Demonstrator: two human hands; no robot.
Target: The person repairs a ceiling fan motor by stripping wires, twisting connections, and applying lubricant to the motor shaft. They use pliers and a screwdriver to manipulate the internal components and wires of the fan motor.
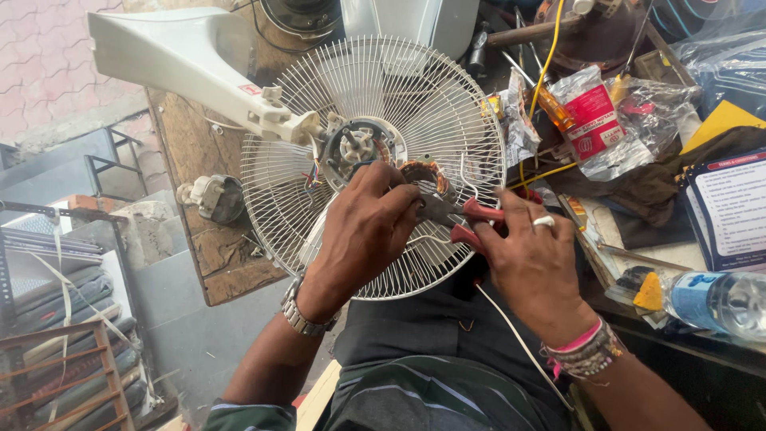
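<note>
The right hand [531, 259] was closed around the red handles of a pair of metal pliers [455, 214], whose jaws pointed left toward the fan's centre. The left hand [369, 223] was curled with fingertips pinched at the plier jaws, just beside the copper-wound motor coil [421, 172]; whether it held a wire there could not be told. A thin white wire [511, 331] ran from beneath the pliers down across the person's lap.

The work lay on a round white wire fan guard [375, 112] resting face-up on the lap and against a worn wooden workbench [209, 239]. The grey motor hub with its shaft [355, 145] sat at the guard's centre, partly hidden by the left hand. A white plastic fan stand [183, 60] extended from the hub toward the upper left. A small round grey motor part [214, 198] lay on the bench left of the guard.

To the right, well apart from the hands, lay clear plastic bags with red labels [594, 120], a yellow cable [542, 72], a blue printed card [730, 211] and a clear plastic bottle with blue label [710, 299].
</note>
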